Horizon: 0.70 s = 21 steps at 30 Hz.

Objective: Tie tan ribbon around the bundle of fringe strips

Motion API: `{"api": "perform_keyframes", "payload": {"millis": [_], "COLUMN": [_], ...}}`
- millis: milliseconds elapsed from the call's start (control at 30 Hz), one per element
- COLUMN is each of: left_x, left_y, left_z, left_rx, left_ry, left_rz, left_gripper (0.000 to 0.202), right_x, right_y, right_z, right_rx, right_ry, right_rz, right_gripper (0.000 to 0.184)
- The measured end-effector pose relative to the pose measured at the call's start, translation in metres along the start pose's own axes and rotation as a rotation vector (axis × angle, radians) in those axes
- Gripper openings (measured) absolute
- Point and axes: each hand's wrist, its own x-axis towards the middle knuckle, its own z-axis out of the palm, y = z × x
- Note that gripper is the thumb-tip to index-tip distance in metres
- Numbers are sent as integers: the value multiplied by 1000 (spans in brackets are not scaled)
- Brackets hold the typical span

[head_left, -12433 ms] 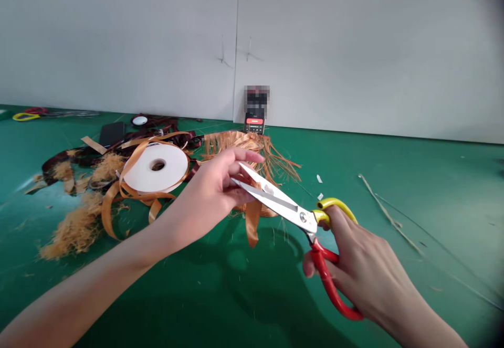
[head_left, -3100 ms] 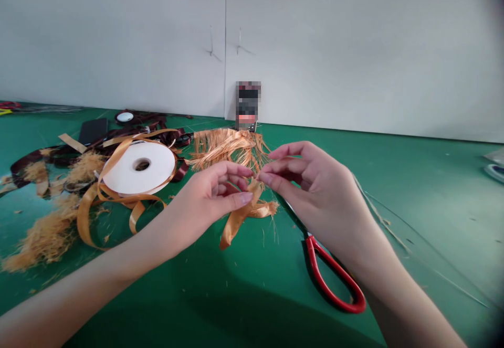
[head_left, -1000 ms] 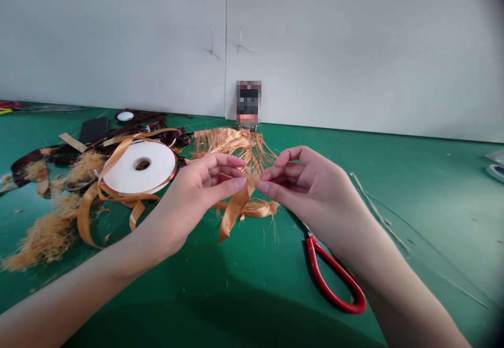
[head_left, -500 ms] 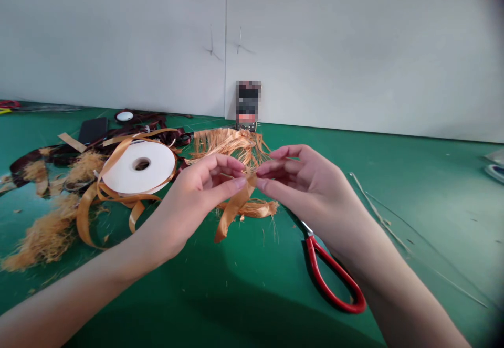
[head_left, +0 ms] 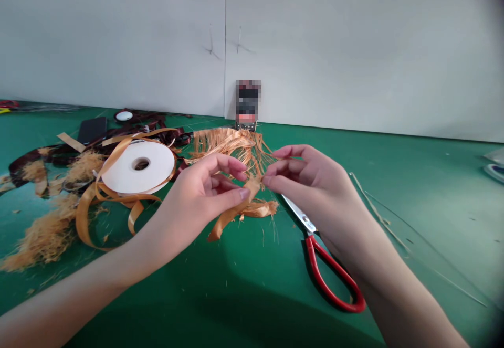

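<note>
Green tabletop (head_left: 425, 190) carries, nearest, an orange satin ribbon (head_left: 232, 218) pinched by the fingertips of the right hand (head_left: 315, 185), with the half-curled left hand (head_left: 200, 190) just beside it. Red-handled scissors (head_left: 311, 243) lie right of the ribbon, a frayed orange fringe (head_left: 232, 146) beyond it, and a white ribbon spool (head_left: 151, 159) left of it.

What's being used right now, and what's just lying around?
Being used: right hand pinching a shiny orange satin ribbon strip, left hand beside it, frayed orange ribbon fringe, red-handled steel scissors.

Just lying around: white ribbon spool, flat black rectangular device, thin pale dry stalk.
</note>
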Motion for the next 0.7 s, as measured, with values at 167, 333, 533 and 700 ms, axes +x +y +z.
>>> {"api": "perform_keyframes", "payload": {"millis": [167, 333, 533, 700], "left_x": [0, -1, -3, -2], "left_y": [1, 0, 2, 2], "left_z": [-1, 0, 3, 4], "left_rx": [10, -8, 4, -7], "left_ry": [26, 9, 18, 32], "left_rz": [25, 22, 30, 57], "left_gripper": [22, 22, 19, 20], "right_x": [-1, -2, -1, -1], "right_y": [0, -1, -2, -3], "right_z": [-3, -1, 0, -1], "right_rx": [-2, 9, -84, -33], "right_ry": [60, -131, -106, -61], "right_rz": [-49, 47, 13, 61], "right_gripper": [30, 38, 39, 42]}}
